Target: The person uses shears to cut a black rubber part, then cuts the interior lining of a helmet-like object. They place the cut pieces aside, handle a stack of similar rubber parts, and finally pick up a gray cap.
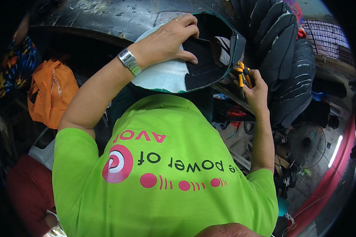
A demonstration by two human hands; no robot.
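Observation:
In front of my chest lies a curved, open sewn piece with a pale blue fabric backing, a black inner lining and a dark green edge. My left hand rests over it, fingers curled and thumb pressed against the black lining. A small grey patch shows inside its right end. Just right of the piece, my right hand grips a pair of pliers with orange and black handles. Their jaws are hard to make out. What supports the piece from below is hidden.
A dark, worn tabletop runs along the far side. Stacked black sole-shaped pieces crowd the right. An orange bag hangs at the left. A fan stands low on the right, near a pink-red strip.

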